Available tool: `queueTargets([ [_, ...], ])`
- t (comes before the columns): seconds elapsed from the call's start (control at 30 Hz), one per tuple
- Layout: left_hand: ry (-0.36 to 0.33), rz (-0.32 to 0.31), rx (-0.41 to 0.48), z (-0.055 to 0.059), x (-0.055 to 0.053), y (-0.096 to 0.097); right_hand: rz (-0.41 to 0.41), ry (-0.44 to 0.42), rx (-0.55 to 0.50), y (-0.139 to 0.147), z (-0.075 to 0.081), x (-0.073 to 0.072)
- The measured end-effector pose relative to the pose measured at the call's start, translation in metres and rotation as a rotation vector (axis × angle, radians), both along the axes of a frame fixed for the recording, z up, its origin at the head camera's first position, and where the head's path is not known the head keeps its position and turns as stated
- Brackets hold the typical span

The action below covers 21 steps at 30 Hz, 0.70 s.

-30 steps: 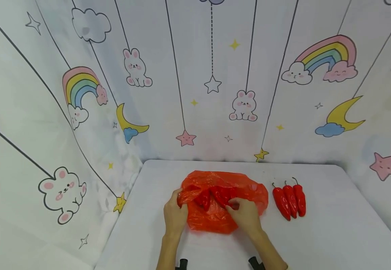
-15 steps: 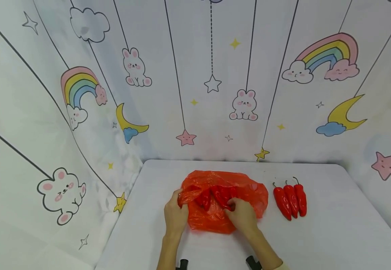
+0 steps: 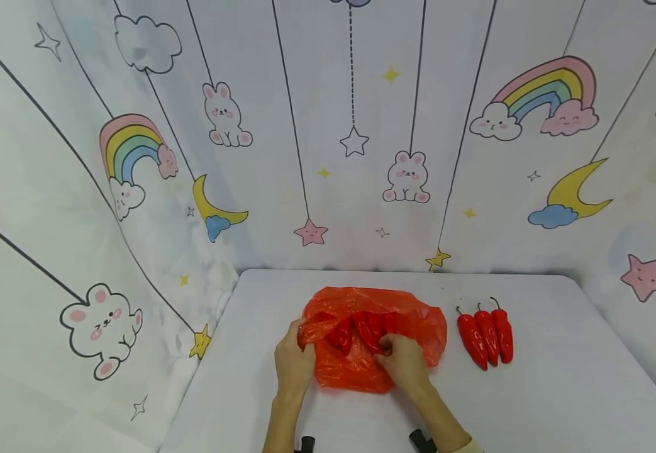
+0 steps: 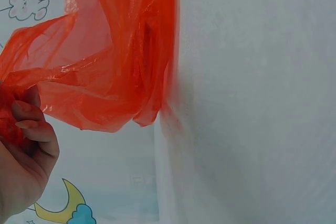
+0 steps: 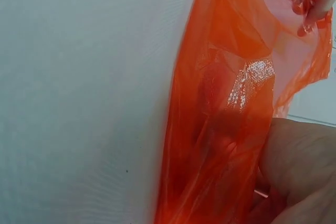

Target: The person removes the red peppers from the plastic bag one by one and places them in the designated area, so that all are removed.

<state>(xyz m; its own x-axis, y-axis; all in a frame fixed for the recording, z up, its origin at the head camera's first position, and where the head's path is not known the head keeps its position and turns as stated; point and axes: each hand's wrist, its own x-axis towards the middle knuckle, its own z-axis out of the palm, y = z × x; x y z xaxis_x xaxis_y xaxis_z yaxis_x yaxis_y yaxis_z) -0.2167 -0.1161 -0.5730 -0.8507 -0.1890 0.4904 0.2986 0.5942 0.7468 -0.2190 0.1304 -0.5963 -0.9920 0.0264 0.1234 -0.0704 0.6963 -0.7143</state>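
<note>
White table (image 3: 577,384), cartoon-printed backdrop (image 3: 356,195) behind; left grip (image 3: 294,358) — holding red bag (image 3: 356,375); right grip (image 3: 405,362) — pinching pepper (image 3: 365,330).

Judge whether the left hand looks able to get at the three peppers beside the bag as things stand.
Probably not directly: the left hand grips the bag, and both the bag and the right hand lie between it and the three peppers, though these lie uncovered.
</note>
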Motion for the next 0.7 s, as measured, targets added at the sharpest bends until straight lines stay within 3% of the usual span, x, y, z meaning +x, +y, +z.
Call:
queueTargets([
  [0.23, 0.03, 0.001, -0.007, -0.0017, -0.0007, -0.0007, 0.008, 0.0, 0.001, 0.0004, 0.0003, 0.0003],
  [0.7, 0.0, 0.002, -0.008, 0.0002, 0.0003, -0.0026, -0.009, 0.085, -0.05, 0.002, 0.0063, 0.004],
])
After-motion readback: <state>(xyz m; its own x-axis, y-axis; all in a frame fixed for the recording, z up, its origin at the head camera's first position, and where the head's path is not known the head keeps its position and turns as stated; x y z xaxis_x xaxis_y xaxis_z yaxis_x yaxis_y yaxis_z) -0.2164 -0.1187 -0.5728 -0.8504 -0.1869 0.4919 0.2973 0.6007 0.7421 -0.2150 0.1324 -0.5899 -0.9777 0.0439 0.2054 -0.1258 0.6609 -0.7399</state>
